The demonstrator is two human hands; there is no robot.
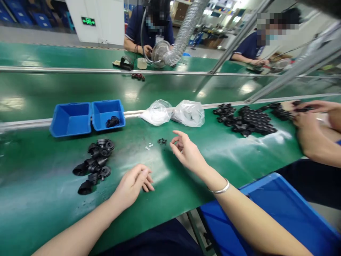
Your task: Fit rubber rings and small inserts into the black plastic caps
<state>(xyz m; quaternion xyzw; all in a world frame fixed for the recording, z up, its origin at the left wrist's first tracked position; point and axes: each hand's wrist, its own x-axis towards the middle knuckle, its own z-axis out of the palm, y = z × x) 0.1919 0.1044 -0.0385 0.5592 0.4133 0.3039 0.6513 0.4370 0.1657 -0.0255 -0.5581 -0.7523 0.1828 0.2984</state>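
My left hand (134, 183) hovers low over the green table, its fingers loosely curled inward. A small dark bit shows beneath its fingertips, too hidden to name. To its right, my right hand (185, 149) has thumb and fingers apart, with nothing visible between them. Just left of those fingertips lies a little cluster of tiny black parts (162, 141). Beside it are a few tiny white pieces (149, 146). Left of my left hand, several black plastic fittings (94, 165), some cone-shaped and some round, lie in a loose pile.
Two joined blue bins stand at the back left; the right bin (108, 105) holds black rings (112, 121). Two clear plastic bags (188, 113) lie at the middle back. Black parts (252, 120) cover the right, near a co-worker's hands (310, 124). A blue crate (282, 209) sits below the table edge.
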